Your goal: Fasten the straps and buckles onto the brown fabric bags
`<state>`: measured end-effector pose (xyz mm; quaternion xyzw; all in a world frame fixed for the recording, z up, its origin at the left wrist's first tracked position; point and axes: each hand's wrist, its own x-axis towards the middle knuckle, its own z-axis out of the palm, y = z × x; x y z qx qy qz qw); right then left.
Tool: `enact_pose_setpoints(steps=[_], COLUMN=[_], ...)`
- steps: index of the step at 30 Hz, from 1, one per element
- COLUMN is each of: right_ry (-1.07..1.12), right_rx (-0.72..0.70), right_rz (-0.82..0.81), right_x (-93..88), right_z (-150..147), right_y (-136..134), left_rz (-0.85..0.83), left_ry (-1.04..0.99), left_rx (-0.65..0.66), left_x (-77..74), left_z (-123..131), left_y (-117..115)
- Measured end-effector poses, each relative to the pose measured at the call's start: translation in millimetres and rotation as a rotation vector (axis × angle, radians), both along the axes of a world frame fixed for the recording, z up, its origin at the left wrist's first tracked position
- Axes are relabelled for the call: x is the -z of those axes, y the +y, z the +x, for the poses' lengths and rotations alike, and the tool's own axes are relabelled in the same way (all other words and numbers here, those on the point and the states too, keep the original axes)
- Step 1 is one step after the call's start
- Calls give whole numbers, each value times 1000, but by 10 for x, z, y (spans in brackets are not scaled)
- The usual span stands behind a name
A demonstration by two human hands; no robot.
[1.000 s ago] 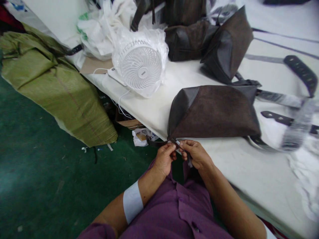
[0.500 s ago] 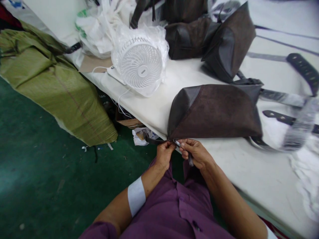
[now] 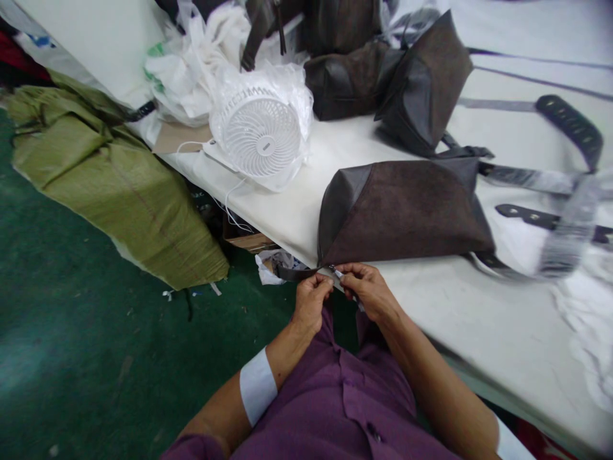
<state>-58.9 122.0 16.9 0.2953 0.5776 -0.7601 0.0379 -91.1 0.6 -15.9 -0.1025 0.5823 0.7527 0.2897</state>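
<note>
White table (image 3: 460, 306), 2 hands (image 3: 309, 299) (image 3: 372, 291) pinching beside bag (image 3: 407, 214)

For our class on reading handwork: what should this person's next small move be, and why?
Perhaps steady the dark strap with the left hand: that hand is close beside it, and the right hand holds a slim, silvery item by a corner of the brown bag, where the strap might otherwise shift.

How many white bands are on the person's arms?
2: one white band on the left arm, and another white band on the right arm, partly outside the picture.
</note>
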Motion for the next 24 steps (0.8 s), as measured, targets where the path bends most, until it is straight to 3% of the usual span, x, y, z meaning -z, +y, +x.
enact_pose_setpoints(steps=[6, 11, 15, 19, 24], right_ry=[12, 35, 175, 239, 209], right_rx=[-9, -31, -27, -55, -54], right_rz=[457, 758, 961, 1026, 963], right_x=[112, 2, -45, 5, 38], right_z=[90, 117, 116, 126, 155], right_y=[-59, -19, -45, -59, -17], left_rz=[-64, -235, -173, -87, -78], left_ry=[39, 232, 173, 92, 110], left_rx=[-42, -15, -5, -7, 9], left_x=[-171, -314, -359, -331, -297], left_z=[75, 86, 73, 76, 89], left_y=[11, 55, 107, 141, 138])
